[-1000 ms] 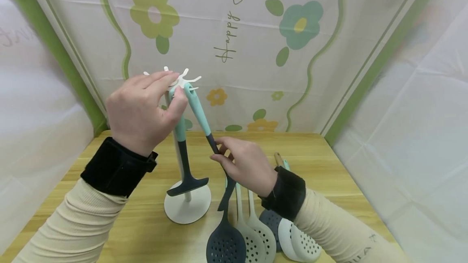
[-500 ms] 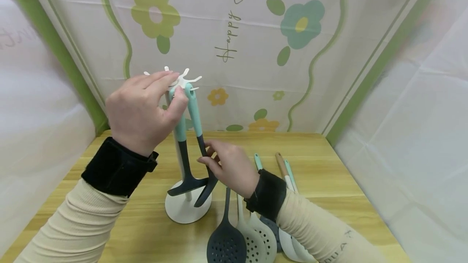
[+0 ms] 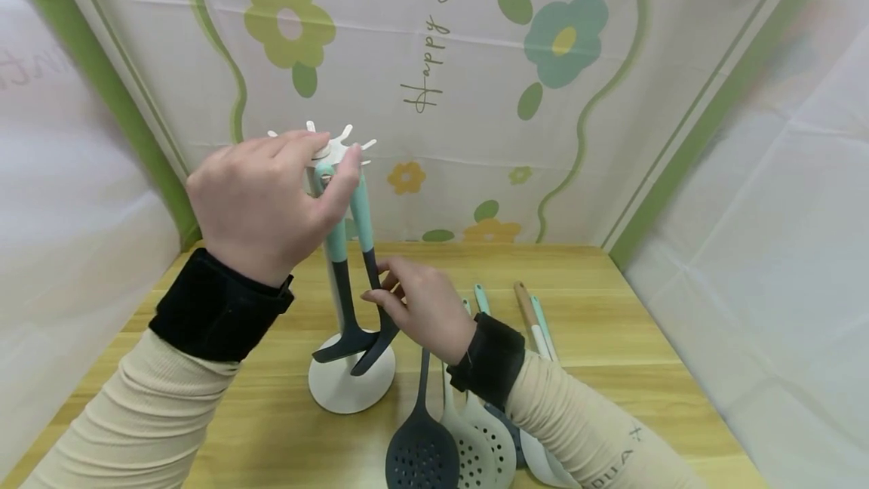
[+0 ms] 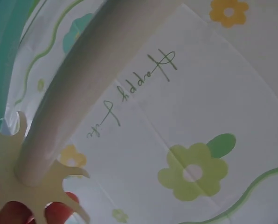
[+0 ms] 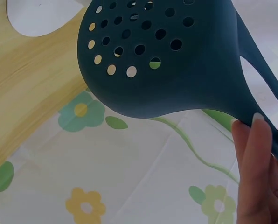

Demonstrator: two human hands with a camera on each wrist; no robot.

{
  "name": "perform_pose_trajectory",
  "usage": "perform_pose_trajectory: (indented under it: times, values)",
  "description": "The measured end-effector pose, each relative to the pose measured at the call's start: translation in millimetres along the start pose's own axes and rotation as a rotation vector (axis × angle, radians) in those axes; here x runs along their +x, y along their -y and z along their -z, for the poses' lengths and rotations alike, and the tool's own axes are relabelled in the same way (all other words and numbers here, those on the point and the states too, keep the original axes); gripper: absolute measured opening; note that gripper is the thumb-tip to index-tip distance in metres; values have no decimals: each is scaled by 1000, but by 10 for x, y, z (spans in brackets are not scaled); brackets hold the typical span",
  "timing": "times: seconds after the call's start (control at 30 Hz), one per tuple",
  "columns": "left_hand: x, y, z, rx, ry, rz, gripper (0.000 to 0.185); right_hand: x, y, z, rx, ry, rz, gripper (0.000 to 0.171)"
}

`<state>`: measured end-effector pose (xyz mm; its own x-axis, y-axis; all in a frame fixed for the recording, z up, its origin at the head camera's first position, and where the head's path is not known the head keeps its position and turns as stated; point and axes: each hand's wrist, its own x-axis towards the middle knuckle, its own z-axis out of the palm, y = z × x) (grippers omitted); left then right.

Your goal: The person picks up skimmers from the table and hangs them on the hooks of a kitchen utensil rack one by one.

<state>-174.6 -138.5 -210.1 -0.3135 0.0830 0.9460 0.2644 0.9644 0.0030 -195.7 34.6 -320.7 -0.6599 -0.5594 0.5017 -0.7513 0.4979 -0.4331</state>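
My left hand point(image 3: 261, 202) grips the white top of a utensil stand point(image 3: 351, 391), its thumb across the upper end of a mint handle. From the stand hangs one dark-headed utensil point(image 3: 346, 315) with a mint handle. Beside it is a skimmer point(image 3: 373, 349), dark with a mint handle, whose upper end is behind my left thumb. My right hand point(image 3: 431, 308) pinches its dark neck. In the right wrist view the perforated head of the skimmer point(image 5: 143, 70) is broad. In the left wrist view, fingertips show behind the hooked top point(image 4: 8, 172) of the stand.
On the wooden table point(image 3: 258, 429) lie a dark skimmer point(image 3: 422, 451), a grey skimmer point(image 3: 468, 447) and several other utensils, partly under my right forearm. Patterned cloth point(image 3: 468, 81) closes off the back, and pale cloth walls stand at both sides.
My right hand has moved left with the skimmer, bringing it close to the hanging utensil. My left thumb has shifted right, over the top of the skimmer's handle.
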Motion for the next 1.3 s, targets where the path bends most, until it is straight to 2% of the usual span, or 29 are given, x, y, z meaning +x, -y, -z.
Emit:
perform_pose_trajectory:
  times: [0.13, 0.27, 0.5, 0.77, 1.07, 1.3]
  values:
    - [53, -69, 29, 69, 34, -4, 73, -6, -4, -2, 33, -4, -15, 25]
    - [78, -133, 35, 124, 56, -2, 76, -25, -23, -9, 115, -9, -41, 22]
    - [52, -151, 15, 137, -7, 4, 65, -53, -78, -28, 202, -29, -62, 17]
    - [51, -173, -10, 105, -49, 12, 60, -72, -174, -19, 164, -44, -18, 22]
    - [58, -188, -38, 87, -71, 9, 59, -129, -297, 45, 154, -21, -60, 28]
    - [41, -188, -79, 87, -61, 11, 58, -190, -344, 68, 133, -10, -97, 29]
